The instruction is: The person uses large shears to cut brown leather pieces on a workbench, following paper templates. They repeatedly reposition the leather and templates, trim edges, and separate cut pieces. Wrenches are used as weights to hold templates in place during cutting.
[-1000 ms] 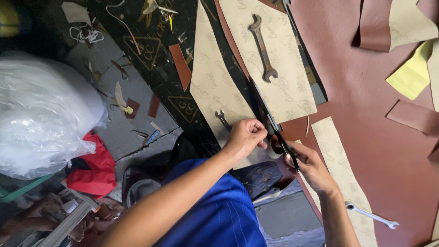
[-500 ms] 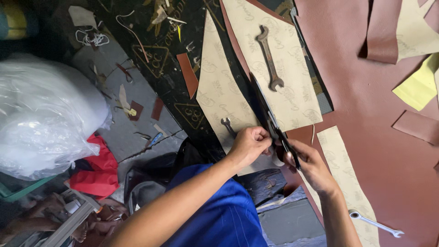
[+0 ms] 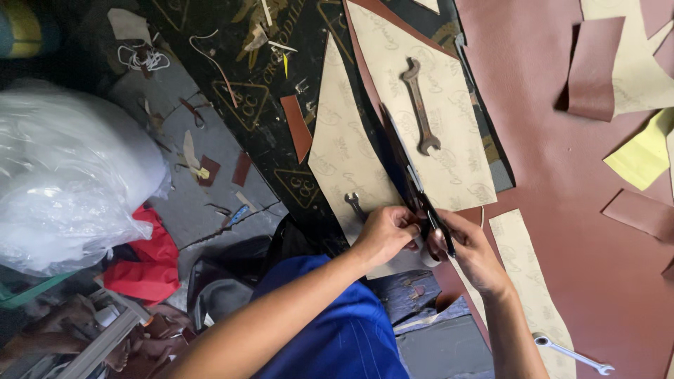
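- The right hand (image 3: 472, 254) was closed around the handles of long dark metal scissors (image 3: 414, 188), blades pointing away along the edge of a beige patterned paper template (image 3: 344, 161).
- The left hand (image 3: 385, 234) pinched that template's near edge, just beside the scissors' handles.
- A rusty open-ended spanner (image 3: 419, 107) lay on a second beige sheet, over reddish-brown leather (image 3: 554, 175).
- A small chrome spanner (image 3: 572, 354) lay near the right forearm.

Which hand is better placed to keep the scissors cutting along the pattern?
The right hand, probably: its fingers are already on the scissors handles. The left hand rests beside the blades on the paper pattern, better suited to steadying it.
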